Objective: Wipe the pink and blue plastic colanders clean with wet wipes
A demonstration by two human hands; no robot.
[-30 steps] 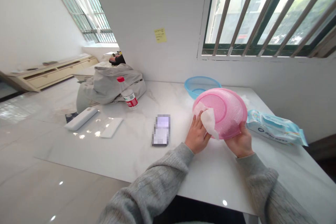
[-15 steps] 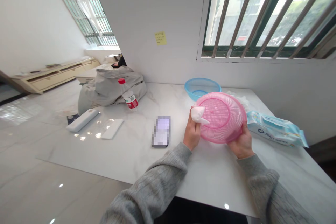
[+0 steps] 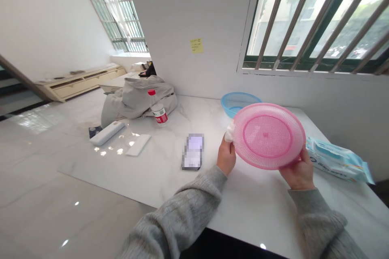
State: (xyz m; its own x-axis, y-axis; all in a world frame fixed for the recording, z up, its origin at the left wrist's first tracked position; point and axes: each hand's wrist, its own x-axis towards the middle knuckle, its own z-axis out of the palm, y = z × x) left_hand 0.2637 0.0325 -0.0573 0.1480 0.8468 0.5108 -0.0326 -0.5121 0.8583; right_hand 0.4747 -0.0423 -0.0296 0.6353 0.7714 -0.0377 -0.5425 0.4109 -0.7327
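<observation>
A pink plastic basket (image 3: 267, 135) with a perforated base is held up above the table, its round opening tilted toward me. My left hand (image 3: 226, 156) pinches a white wet wipe (image 3: 229, 133) against the basket's left rim. On the lower right, my right hand (image 3: 299, 173) grips the basket's edge, with its fingers partly hidden behind it. Behind the pink basket stands a blue plastic basket (image 3: 228, 105), partly covered by it. A light-blue pack of body wipes (image 3: 338, 160) lies to the right of my right hand.
On the white table (image 3: 170, 149) a phone (image 3: 193, 151) lies left of my hands. Farther left are a bottle with a red cap (image 3: 158, 110), a grey cloth bag (image 3: 133, 99), a white long case (image 3: 107, 133) and a flat white piece (image 3: 138, 145). A barred window (image 3: 316, 20) is above.
The pink basket has turned to face me more fully and moved right with both hands. The wipe has shifted from over the basket's left part to its rim. The view has swung slightly left.
</observation>
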